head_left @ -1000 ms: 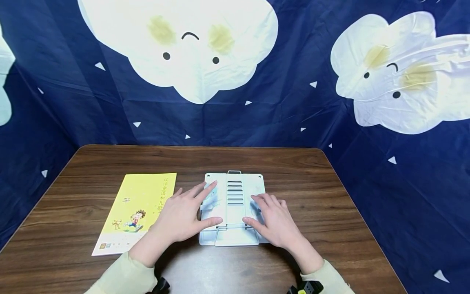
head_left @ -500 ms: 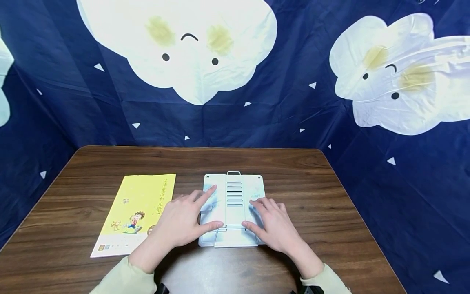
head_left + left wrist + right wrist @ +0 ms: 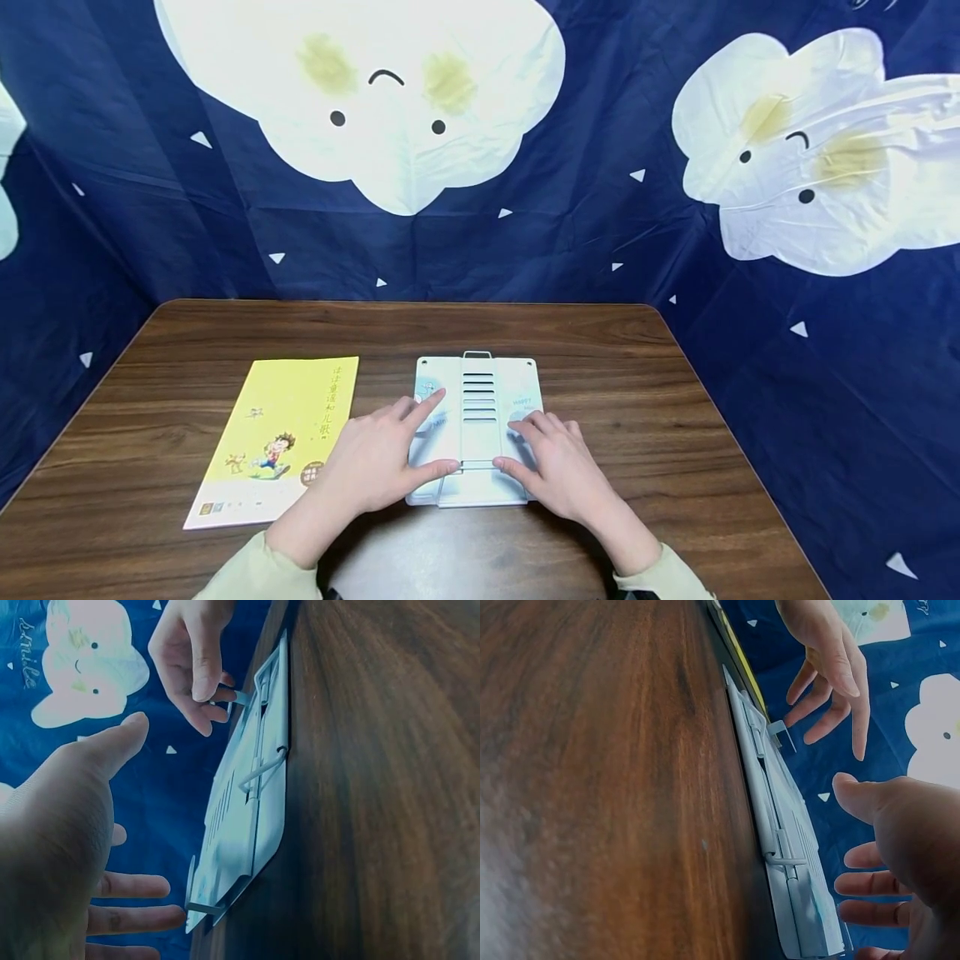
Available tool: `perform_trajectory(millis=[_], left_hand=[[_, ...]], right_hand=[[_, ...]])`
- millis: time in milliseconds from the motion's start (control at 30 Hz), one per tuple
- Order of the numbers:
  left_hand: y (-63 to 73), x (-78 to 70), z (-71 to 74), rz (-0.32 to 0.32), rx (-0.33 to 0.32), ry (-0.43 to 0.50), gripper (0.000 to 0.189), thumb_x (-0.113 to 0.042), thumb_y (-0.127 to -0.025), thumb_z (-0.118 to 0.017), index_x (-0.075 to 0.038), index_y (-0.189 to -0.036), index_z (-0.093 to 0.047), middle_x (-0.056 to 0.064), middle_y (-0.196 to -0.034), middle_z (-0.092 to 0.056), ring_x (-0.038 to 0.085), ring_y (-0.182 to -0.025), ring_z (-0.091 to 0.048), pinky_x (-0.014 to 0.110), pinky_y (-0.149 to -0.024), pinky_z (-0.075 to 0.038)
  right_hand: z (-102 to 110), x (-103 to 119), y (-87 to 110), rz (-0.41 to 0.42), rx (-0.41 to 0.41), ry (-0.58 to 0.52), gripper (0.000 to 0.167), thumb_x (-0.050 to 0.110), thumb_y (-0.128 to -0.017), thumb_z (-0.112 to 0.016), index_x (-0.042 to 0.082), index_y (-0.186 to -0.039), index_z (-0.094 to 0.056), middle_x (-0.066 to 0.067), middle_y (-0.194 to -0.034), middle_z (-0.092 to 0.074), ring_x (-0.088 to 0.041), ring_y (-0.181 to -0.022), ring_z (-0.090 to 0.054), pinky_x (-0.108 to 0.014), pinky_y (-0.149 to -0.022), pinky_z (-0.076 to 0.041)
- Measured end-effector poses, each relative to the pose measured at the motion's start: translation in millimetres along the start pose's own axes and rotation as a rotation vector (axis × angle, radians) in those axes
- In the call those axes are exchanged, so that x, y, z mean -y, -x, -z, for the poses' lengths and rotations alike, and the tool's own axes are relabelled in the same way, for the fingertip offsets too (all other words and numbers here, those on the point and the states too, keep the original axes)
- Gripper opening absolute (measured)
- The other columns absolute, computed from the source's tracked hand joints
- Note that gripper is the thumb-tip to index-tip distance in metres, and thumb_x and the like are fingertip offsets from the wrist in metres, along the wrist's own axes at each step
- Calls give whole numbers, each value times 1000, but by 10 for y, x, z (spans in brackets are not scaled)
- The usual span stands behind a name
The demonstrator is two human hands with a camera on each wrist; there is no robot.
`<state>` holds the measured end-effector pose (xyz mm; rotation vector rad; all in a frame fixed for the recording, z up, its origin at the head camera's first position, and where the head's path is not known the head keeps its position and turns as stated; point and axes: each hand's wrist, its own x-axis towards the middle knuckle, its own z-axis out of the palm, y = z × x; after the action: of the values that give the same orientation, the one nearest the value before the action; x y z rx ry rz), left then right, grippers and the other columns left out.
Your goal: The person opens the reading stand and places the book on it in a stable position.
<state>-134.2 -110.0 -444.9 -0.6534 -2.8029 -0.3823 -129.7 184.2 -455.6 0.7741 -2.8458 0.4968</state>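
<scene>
A pale blue and white metal book stand (image 3: 478, 442) lies folded almost flat on the table, with a slotted strip down its middle. In the left wrist view, a bent wire bracket (image 3: 264, 771) juts from its near edge. My left hand (image 3: 375, 458) spreads its straight fingers over the stand's left side. One fingertip there is at a small side clip (image 3: 206, 907); contact cannot be told. Over the right side is my right hand (image 3: 562, 462), fingers relaxed. Both thumbs point inward, and in the wrist views they stand apart from the panel.
To the left lies a yellow children's book (image 3: 288, 417), partly behind my left forearm. The brown wooden table (image 3: 637, 400) ends at a dark blue curtain (image 3: 465, 267) with white clouds.
Both hands have drawn back slightly toward me over the stand, uncovering more of its printed panel. The stand and book look unmoved; the head view has shifted a little.
</scene>
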Motion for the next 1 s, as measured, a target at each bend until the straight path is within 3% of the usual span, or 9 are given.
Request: perform_trajectory(millis=[100,367,533,733,1000], left_hand=[[12,-12,-14,-4,-11,8,97,-88,-82,-63,-27,-157,-53,8,-119,-69,26,-86,-71,38,-57,-52],[22,-46,-32,4,-27,1,89,-87,-84,-61,-20,-143,-65,9,-121,-70,28,-96,-72,44,-66,-57],[21,-73,-32,24,15,8,84,-85,-83,-65,-18,-133,-69,4,-109,-71,25,-85,-71,41,-58,-52],[6,-86,-50,39,70,11,80,-88,-83,-61,-19,-122,-71,-2,-94,-69,17,-63,-59,34,-48,-40],[-10,-98,-120,32,100,13,70,-85,-85,-62,-18,-104,-69,-10,-72,-54,13,-56,-46,33,-47,-34]], right_hand=[[5,14,1,-5,12,-14,58,60,-100,-66,9,-127,-73,-2,-117,-67,-24,-110,-62,-44,-86,-44],[-17,12,11,-30,37,-27,52,59,-101,-66,10,-117,-76,-1,-108,-67,-20,-101,-63,-43,-82,-46],[-24,15,10,-28,38,-38,46,54,-100,-70,10,-112,-75,1,-103,-68,-14,-91,-60,-41,-83,-45],[-20,22,7,-31,39,-44,40,52,-100,-72,12,-104,-74,8,-89,-60,-9,-78,-50,-37,-77,-42],[-45,16,20,-50,62,-53,35,51,-100,-71,16,-99,-71,10,-83,-57,-7,-73,-48,-33,-71,-40]])
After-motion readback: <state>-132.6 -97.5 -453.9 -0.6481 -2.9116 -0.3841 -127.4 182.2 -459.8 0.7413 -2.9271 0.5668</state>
